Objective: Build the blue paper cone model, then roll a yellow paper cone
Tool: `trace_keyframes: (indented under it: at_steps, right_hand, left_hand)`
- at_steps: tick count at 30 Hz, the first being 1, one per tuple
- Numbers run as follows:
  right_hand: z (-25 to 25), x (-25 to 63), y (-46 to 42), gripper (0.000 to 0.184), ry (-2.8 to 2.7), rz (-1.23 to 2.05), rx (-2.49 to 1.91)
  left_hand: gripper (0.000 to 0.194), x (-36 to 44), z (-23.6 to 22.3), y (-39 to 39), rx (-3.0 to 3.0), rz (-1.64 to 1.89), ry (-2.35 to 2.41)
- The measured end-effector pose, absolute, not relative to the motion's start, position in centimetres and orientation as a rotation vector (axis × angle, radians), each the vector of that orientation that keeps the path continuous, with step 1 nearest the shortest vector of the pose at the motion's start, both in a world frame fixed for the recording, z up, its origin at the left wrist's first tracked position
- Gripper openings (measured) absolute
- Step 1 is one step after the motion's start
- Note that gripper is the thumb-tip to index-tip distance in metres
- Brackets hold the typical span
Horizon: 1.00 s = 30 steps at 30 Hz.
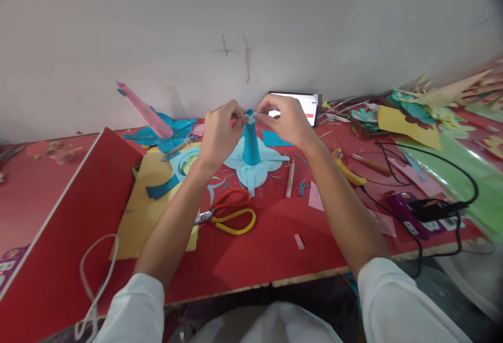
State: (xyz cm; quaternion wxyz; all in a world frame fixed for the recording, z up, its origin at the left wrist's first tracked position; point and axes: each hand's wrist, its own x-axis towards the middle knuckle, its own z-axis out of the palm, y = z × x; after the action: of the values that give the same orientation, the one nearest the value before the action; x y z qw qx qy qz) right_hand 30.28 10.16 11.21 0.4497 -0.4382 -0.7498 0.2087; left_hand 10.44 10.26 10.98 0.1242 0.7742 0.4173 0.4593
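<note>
Red tabletop (251,259): pushed up to a pale wall (157,28), paper scraps all over it, and here's the action, right in the middle!
Blue cone (251,146): upright on a pale blue petal-shaped base (234,157), near the wall, between the two hands.
Left hand (222,133): thumb and finger pinched on a small pale blue strip (250,118) at the cone's tip.
Right hand (288,120): pinching too, on the strip's other side, delicate stuff!
Weight and feel: light as anything, I'd judge; the cone stiff from its rolling, the strip soft and quick to crease.
Weak spots: the narrow tip could crush, and the flat petals would bend under a careless wrist.
Best hold: fingertips for the strip; low on the cone, where it's widest, to steady it.
Scissors (203,217): lying nearer the person, beside the left forearm.
</note>
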Motion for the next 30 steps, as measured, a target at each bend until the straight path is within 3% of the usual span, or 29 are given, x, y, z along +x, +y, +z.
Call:
trace_keyframes:
  at_steps: [30]
  right_hand:
    - [11.06,30.38,10.5,0.027,-1.854,0.494,-1.052]
  left_hand:
    - [0.011,10.32,11.14,10.16,2.251,1.317,1.195]
